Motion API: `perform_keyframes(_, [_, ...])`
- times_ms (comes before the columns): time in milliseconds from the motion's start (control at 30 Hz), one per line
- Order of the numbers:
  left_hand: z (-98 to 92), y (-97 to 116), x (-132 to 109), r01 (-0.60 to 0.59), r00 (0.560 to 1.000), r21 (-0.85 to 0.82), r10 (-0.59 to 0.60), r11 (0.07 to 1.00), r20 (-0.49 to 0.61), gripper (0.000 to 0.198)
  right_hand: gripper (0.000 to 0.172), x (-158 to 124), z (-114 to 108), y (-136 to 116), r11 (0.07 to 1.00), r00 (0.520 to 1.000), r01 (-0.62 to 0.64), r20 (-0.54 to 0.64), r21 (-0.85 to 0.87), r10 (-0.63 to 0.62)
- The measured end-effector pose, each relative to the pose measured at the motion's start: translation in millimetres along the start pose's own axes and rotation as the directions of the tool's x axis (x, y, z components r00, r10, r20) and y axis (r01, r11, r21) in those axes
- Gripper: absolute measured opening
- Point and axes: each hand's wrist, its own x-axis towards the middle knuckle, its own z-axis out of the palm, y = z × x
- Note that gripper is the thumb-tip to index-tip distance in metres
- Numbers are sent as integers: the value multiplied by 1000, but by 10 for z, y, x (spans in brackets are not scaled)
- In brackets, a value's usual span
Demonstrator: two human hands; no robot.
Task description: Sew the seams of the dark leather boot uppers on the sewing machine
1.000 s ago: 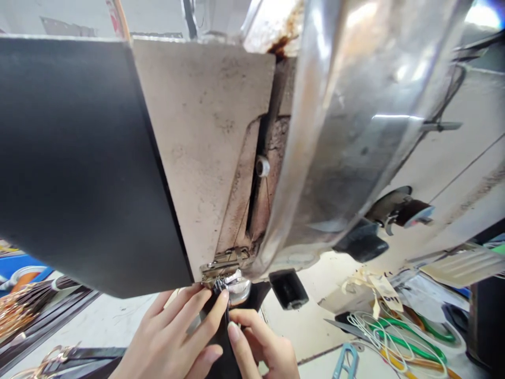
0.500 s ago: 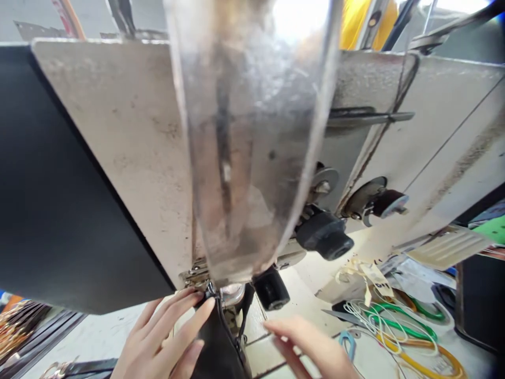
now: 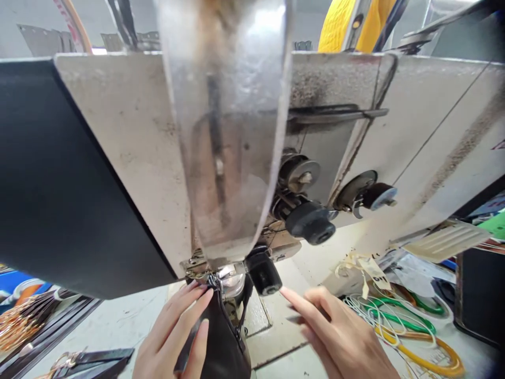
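In the head view, the black piece (image 3: 229,350) sits bottom centre, long axis running up-frame, its far end pointing into the sewing machine (image 3: 130,131). The left hand (image 3: 169,329) rests on it, fingers outstretched; the right hand (image 3: 339,337), loosely open, empty, points at a black knob (image 3: 263,273), contact unclear.

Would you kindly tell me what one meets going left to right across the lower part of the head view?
Bundle of dark strips, left hand, black material, right hand, yellow handle, black rectangular object.

Left hand (image 3: 168,334) bare, fingers (image 3: 192,319) slim; right hand (image 3: 335,329) bare, also slim-fingered.
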Motion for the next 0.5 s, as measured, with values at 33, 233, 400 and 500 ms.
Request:
perform_keyframes(33, [4, -27, 12, -3, 1000, 11, 3, 1000, 1, 36, 41, 179, -18, -139, 1000, 1000, 10, 12, -26, -9])
perform_keyframes(233, [27, -129, 32, -41, 999, 6, 41, 999, -27, 33, 25, 710, 158, -503, 977, 950, 198, -230, -75, -210])
perform_keyframes(400, [32, -172, 62, -42, 999, -13, 41, 999, -28, 29, 30, 782, 182, -519, 976, 951, 210, -217, -62, -219])
perform_keyframes(500, [63, -167, 56, -68, 997, -28, 66, 997, -50, 30, 36, 806, 121, -531, 974, 948, 214, -223, -75, -225])
